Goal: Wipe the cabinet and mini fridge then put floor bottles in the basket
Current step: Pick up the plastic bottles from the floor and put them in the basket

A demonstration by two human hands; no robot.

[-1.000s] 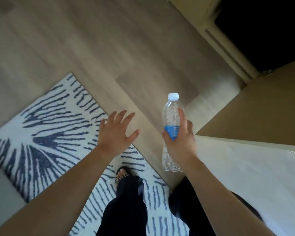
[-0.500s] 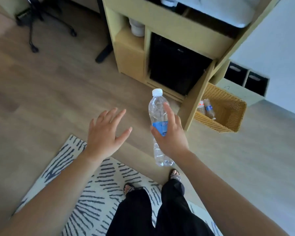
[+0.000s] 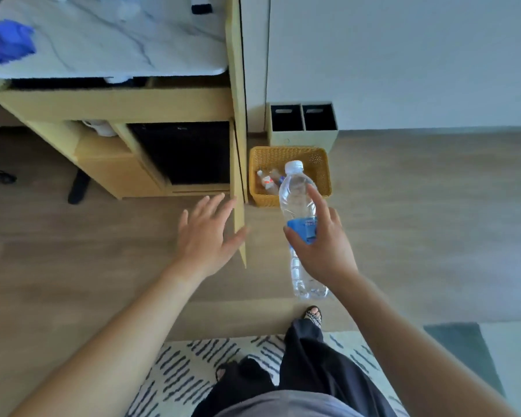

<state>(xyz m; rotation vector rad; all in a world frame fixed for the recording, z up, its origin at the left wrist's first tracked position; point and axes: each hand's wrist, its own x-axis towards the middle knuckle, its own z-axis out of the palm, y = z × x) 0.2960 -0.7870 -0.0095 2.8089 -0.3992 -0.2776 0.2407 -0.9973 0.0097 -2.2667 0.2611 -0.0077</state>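
- My right hand (image 3: 322, 248) grips water bottle (image 3: 298, 203) upright by its label, short of basket (image 3: 319, 164), ready to drop in.
- Left hand (image 3: 205, 233) splayed, empty, for balance.

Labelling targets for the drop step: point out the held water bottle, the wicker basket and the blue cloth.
water bottle (image 3: 295, 192), head view, clear upper body above the label.
wicker basket (image 3: 264, 200), head view, front wall.
blue cloth (image 3: 11, 40), head view, middle of the crumpled cloth.
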